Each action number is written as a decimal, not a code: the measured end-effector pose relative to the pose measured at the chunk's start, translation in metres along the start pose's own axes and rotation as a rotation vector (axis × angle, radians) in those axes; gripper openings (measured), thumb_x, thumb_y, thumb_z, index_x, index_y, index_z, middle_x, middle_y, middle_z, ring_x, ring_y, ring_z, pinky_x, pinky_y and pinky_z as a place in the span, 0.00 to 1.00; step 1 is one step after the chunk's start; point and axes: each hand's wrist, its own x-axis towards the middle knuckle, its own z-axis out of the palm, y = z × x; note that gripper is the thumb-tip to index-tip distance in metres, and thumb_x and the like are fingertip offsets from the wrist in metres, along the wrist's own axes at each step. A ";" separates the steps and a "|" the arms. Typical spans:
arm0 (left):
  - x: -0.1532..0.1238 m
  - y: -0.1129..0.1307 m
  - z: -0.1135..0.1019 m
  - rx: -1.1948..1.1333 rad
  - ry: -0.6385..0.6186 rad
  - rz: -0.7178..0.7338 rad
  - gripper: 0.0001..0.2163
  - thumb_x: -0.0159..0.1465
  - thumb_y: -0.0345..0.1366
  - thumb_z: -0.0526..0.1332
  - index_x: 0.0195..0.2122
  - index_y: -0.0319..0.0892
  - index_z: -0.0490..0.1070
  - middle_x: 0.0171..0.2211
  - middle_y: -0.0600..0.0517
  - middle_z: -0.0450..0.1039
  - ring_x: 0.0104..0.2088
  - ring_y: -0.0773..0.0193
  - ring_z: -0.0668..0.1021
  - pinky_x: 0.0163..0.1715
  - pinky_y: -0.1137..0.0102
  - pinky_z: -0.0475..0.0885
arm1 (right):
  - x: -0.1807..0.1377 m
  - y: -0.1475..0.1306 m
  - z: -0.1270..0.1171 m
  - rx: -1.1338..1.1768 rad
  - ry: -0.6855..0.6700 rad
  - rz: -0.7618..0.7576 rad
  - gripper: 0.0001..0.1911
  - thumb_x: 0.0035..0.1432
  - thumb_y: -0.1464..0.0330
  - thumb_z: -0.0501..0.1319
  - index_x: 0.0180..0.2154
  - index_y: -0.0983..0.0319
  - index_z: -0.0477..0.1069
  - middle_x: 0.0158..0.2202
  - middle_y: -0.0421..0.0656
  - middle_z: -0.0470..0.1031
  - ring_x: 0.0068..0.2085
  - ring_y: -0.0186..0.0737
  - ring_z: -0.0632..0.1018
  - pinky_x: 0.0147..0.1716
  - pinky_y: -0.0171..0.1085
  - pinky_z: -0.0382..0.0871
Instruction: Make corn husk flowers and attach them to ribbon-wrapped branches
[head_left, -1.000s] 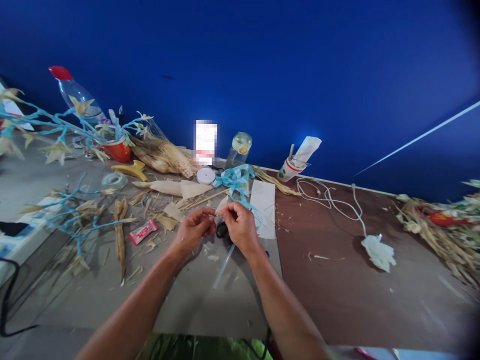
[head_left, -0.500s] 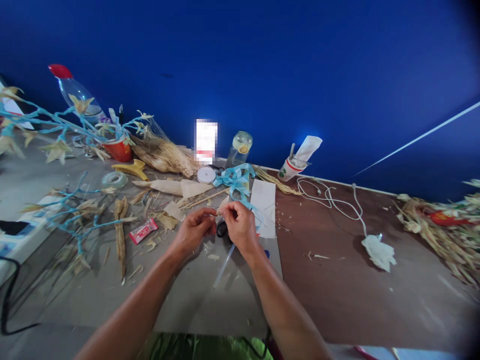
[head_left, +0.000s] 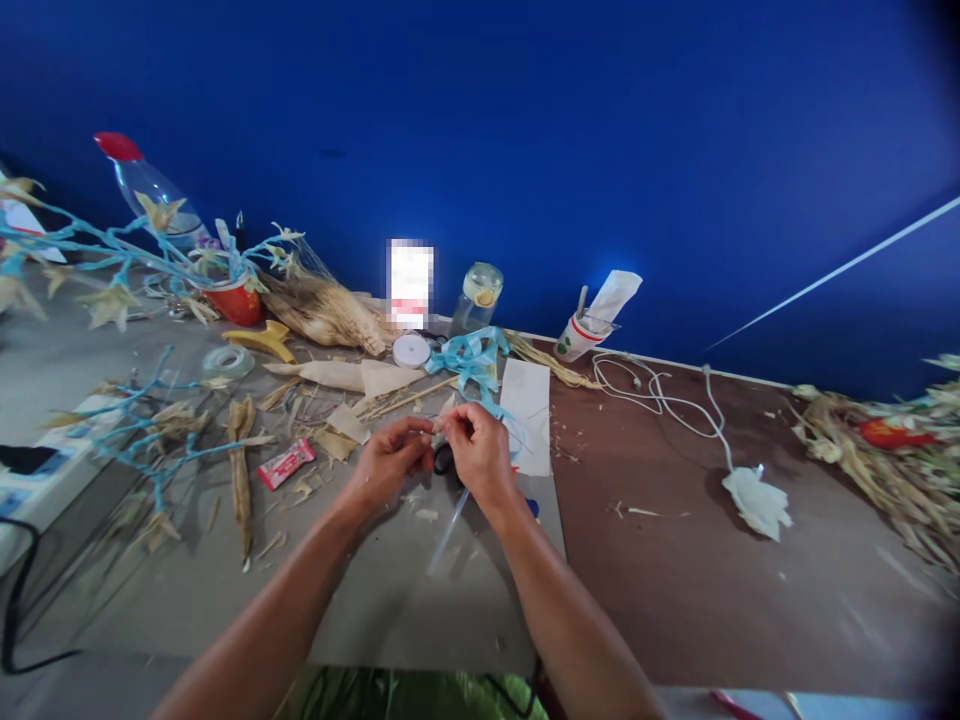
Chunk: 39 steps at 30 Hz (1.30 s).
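Close together over the middle of the table are my left hand (head_left: 391, 462) and my right hand (head_left: 481, 455). Both pinch a small pale piece of dried husk (head_left: 439, 428) between their fingertips; its exact shape is mostly hidden. A thin wire (head_left: 516, 436) shows just right of my right hand. Beneath the hands lie black-handled scissors (head_left: 443, 460), partly covered, and a clear stick (head_left: 448, 532). Beyond them is a light blue ribbon (head_left: 474, 358), with a white sheet of paper (head_left: 527, 405) to its right.
Husk scraps, a red sachet (head_left: 286, 463) and blue-wrapped branches (head_left: 161, 445) lie at left. A red cup (head_left: 236, 300), tape roll (head_left: 229, 361), glass jar (head_left: 480, 297) and white paper cup (head_left: 577, 337) stand behind. A white cable (head_left: 694, 408) and dried bundle (head_left: 862, 455) are at right.
Both hands keep nearly the same place and pinch, with only slight finger movement at the husk piece. The view has shifted a tiny amount.
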 end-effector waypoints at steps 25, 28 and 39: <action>0.001 -0.007 -0.001 -0.073 0.060 0.058 0.13 0.52 0.41 0.65 0.35 0.39 0.69 0.16 0.58 0.67 0.16 0.72 0.65 0.18 0.76 0.57 | -0.004 0.000 0.013 0.385 -0.036 0.262 0.07 0.48 0.64 0.60 0.25 0.62 0.66 0.22 0.37 0.69 0.23 0.31 0.68 0.24 0.31 0.62; 0.000 -0.009 0.000 0.056 0.111 0.143 0.10 0.54 0.39 0.62 0.35 0.39 0.70 0.16 0.58 0.67 0.17 0.72 0.65 0.19 0.76 0.57 | -0.004 -0.004 0.013 0.329 -0.023 0.272 0.08 0.47 0.64 0.58 0.23 0.62 0.65 0.21 0.37 0.68 0.23 0.32 0.68 0.23 0.31 0.62; -0.003 -0.009 0.001 0.179 0.211 0.258 0.07 0.53 0.37 0.62 0.32 0.41 0.75 0.25 0.54 0.71 0.24 0.68 0.70 0.27 0.73 0.65 | -0.004 -0.009 0.013 0.321 -0.032 0.272 0.07 0.47 0.65 0.57 0.22 0.61 0.62 0.20 0.36 0.65 0.23 0.32 0.66 0.24 0.31 0.60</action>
